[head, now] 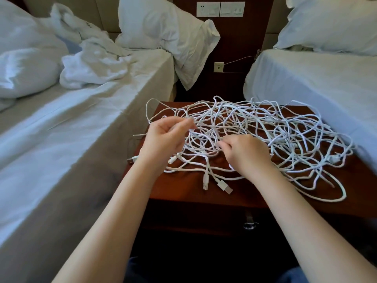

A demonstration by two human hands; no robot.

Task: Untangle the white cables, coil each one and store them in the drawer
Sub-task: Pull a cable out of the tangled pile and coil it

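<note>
In the head view the step in hand is the first one, untangling: the white cables lie as one loose snarl spread across the top of the dark wooden bench between two beds, none coiled yet. The left hand is lifted over the near left part of the heap, its fingers curled and seemingly pinching a strand, though blur hides the exact hold. The right hand sits low on the pile, its fingers bent in and nipping another strand. Next, I judge, one free end needs tracing and drawing out through the loops. Counted: two hands, one tangle whose separate cables cannot be told apart, three plain USB plugs, one shut drawer below with one handle
</note>
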